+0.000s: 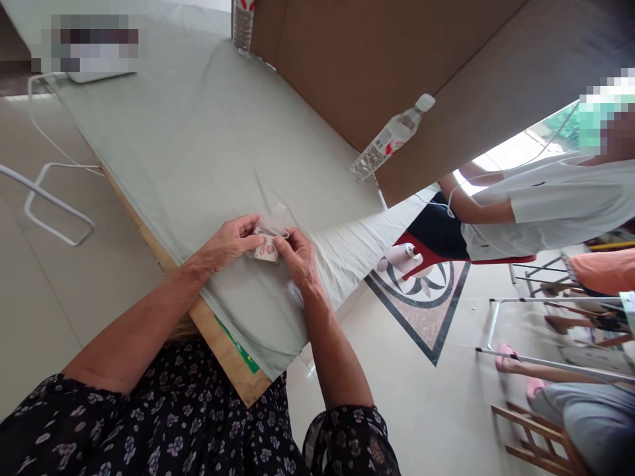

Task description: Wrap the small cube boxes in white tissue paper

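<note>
One small box (266, 250) over pale tablecloth (188, 152), tiled floor (397, 396) beyond.

Near the tabletop's (198, 152) front corner, lettering (270, 250) on the small box (262, 255) is too small to read — by the left edge, a white device (104, 61) is blurred.

The small box (266, 251) is off-white with red print, the cloth (188, 152) pale grey-green, the cardboard (347, 59) brown, 2 sleeves (354, 439) black, pale-flowered.
</note>
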A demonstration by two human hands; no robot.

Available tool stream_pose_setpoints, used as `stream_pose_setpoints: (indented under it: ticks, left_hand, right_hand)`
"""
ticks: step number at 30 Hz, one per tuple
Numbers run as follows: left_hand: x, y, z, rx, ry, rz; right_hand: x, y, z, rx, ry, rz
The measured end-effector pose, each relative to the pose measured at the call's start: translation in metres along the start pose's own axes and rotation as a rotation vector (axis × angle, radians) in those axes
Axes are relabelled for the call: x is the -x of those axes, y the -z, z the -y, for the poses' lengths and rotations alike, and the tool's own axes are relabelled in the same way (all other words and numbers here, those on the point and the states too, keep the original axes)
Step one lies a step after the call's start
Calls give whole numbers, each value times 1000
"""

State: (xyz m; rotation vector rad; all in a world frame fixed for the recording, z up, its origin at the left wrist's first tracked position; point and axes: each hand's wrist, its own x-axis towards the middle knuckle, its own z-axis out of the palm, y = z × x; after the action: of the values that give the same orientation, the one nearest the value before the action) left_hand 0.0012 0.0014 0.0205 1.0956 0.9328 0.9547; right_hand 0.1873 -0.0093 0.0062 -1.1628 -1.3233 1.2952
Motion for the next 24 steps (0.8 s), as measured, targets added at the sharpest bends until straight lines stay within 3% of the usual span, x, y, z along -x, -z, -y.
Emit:
stream_pose_setpoints:
  ticks: [4,7,16,24]
  left_hand:
    - [-1,0,1,17,63,-74]
    - [-2,0,2,-8,63,-63]
    - [-4,3,14,-235,-51,-114]
    - [-3,1,11,-345,-105,-137]
  right_hand:
    - [-2,2,3,83,-12,16]
    - [-8,2,5,176,15,3]
    - [-11,-5,1,304,242,-61]
    - [-24,-7,1,254,189,-42]
